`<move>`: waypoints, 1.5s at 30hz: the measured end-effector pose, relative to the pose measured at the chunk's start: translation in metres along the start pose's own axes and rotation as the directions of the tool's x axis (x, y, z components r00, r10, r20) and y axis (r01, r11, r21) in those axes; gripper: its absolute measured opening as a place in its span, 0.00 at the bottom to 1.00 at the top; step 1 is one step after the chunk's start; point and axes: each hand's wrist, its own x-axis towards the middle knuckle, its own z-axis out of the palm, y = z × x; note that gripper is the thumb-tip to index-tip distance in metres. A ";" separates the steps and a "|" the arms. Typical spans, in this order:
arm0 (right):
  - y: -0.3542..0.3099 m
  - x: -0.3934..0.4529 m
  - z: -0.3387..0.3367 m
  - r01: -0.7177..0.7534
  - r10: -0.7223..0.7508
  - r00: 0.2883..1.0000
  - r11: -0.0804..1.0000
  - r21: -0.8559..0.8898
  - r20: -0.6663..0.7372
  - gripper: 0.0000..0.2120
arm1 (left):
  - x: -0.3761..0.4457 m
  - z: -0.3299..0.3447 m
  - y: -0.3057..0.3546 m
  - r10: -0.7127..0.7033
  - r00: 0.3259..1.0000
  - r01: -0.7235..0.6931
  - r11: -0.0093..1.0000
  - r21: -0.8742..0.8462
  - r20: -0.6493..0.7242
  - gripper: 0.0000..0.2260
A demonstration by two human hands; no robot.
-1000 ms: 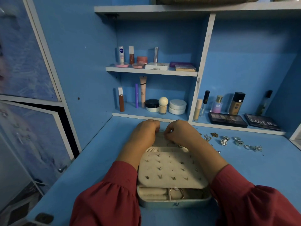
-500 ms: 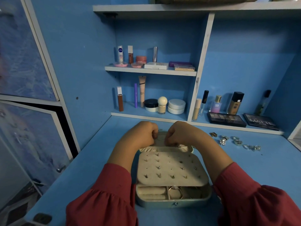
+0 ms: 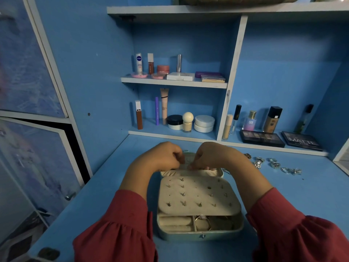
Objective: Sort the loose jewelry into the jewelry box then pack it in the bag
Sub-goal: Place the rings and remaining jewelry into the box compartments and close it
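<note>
The open jewelry box is sitting on the blue worktop, its cream earring panel lying across the tray. Both hands are meeting over the box's far edge: the left hand and right hand are curling their fingers together, pinching something too small to tell. Loose rings are lying to the right.

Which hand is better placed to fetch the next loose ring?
Right. The rings lie on the desk just beyond the right hand; the left hand would have to cross the open box.
</note>
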 end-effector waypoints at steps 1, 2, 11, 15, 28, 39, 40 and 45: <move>-0.004 0.000 0.002 0.025 -0.025 1.000 1.000 0.000 0.009 0.20 | 0.000 0.000 0.001 0.002 1.000 -0.002 1.000 -0.014 0.013 0.11; -0.007 0.000 0.004 0.048 -0.048 0.999 0.999 -0.001 0.016 0.21 | 0.000 0.000 0.002 0.004 1.000 -0.003 0.999 -0.034 0.022 0.11; -0.002 0.003 0.002 0.067 -0.050 0.997 0.932 0.355 -0.057 0.14 | -0.002 -0.005 -0.002 -0.013 0.999 0.006 0.988 -0.156 -0.046 0.12; 0.003 0.000 -0.001 0.048 -0.040 0.998 0.983 0.180 -0.049 0.04 | -0.004 -0.009 -0.007 -0.034 0.998 0.030 0.996 -0.085 -0.048 0.11; -0.012 0.002 0.016 0.157 -0.164 0.981 0.985 0.073 0.107 0.08 | -0.002 -0.005 -0.011 -0.017 0.990 0.018 1.000 -0.003 0.142 0.13; 0.005 0.009 0.005 0.077 -0.078 0.996 0.997 -0.015 -0.044 0.09 | -0.005 -0.007 -0.009 0.006 0.991 -0.007 1.000 0.011 0.137 0.17; 0.004 0.009 0.006 0.081 -0.082 0.997 0.996 -0.047 -0.011 0.10 | -0.005 -0.007 -0.009 0.007 0.989 -0.010 1.000 0.021 0.145 0.17; -0.007 0.002 0.004 0.173 -0.171 0.984 0.984 -0.033 0.040 0.13 | -0.006 -0.008 -0.009 0.003 0.992 -0.005 1.000 0.014 0.126 0.15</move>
